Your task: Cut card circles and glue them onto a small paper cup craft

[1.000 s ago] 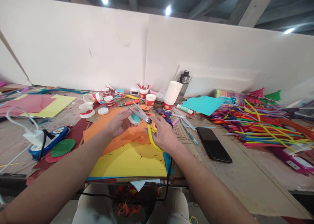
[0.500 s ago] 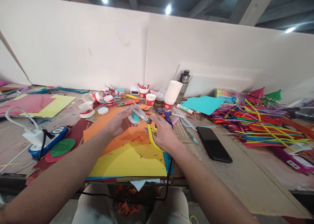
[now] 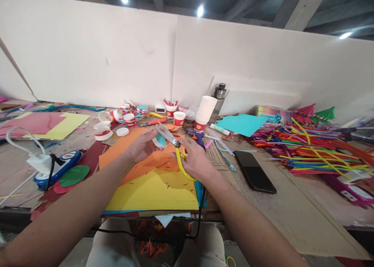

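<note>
My right hand [image 3: 195, 158] is closed around the yellow handles of a pair of scissors [image 3: 181, 166]. Their silver blades point up and left, lying across a small white ring-shaped piece with a light-blue face [image 3: 159, 142], which looks like a cut paper cup bottom. At the piece's left edge, my left hand [image 3: 142, 147] grips it with its fingers near the blade tips. Beneath both hands lie orange paper [image 3: 117, 156] and yellow paper [image 3: 152, 195] dotted with small scraps. Some of the left fingers are hidden by the blades and the piece.
Behind stand a paper cup [image 3: 179, 120], a stack of cups [image 3: 205, 113] and a bottle [image 3: 217, 103]. Cut cup rings [image 3: 103, 133] sit at the left. A phone [image 3: 254, 171] and a heap of pipe cleaners [image 3: 315, 146] lie right. A power strip [image 3: 62, 165] is left.
</note>
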Motion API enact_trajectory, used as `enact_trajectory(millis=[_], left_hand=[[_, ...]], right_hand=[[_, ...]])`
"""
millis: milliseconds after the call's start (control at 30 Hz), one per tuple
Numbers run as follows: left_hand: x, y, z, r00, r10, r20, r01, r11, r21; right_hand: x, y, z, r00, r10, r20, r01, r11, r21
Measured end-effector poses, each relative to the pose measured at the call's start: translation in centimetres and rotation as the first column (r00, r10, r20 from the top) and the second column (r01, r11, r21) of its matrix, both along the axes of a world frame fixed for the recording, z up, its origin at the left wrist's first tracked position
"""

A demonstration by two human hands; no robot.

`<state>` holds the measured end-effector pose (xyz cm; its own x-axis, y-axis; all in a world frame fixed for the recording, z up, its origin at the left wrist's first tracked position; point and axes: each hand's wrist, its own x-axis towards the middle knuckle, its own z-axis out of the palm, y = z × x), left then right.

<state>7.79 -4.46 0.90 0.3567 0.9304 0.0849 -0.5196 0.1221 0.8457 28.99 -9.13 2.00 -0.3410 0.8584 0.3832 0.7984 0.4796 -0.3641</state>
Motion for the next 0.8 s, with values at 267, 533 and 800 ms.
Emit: enact_trajectory(millis=[267, 533, 800], left_hand=[[0.0, 0.1, 0.0, 1.0, -0.013, -0.02, 0.014, 0.999, 0.049], [0.2, 0.2, -0.3, 0.993, 0.054, -0.105, -0.048, 0.997, 0.056], [1.4, -0.7, -0.3, 0.922, 0.104, -0.372, -0.04, 0.984, 0.176]], right_hand=[[0.1, 0.1, 0.0, 0.997, 0.039, -0.071, -0.039, 0.999, 0.005], [0.2, 1.1, -0.7, 0.841, 0.064, -0.538, -0.108, 0.993, -0.051], [-0.7, 1.0, -1.1, 0.625, 0.071, -0.777, -0.258, 0.959, -0.12]])
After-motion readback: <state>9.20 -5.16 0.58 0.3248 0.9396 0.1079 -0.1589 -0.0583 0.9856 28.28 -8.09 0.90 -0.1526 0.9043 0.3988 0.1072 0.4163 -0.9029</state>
